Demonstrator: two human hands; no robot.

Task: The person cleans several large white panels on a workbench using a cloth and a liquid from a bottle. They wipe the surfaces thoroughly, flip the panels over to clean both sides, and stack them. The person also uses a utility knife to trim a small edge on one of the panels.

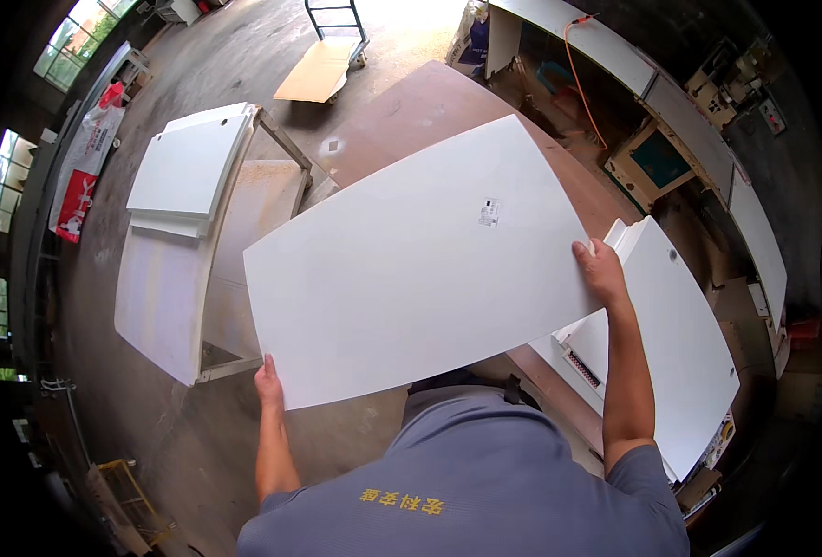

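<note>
A large white panel (402, 288) stretches across the space in front of my body, with a small printed label (490, 213) toward its far right part. My left hand (268, 382) grips its near left edge, thumb on top and the other fingers hidden underneath. At the right edge my right hand (601, 271) is closed on the same panel, its fingertips partly out of sight. Just beyond my right hand lies a stack of white panels (668, 334), with round holes in the top one.
Left, a worktable (165, 297) carries more white panels (193, 162). A brown board (411, 121) lies beyond the held panel. A flat trolley (323, 70) with cardboard stands at the back. Along the right runs a long bench (690, 121) with an orange cord (580, 84).
</note>
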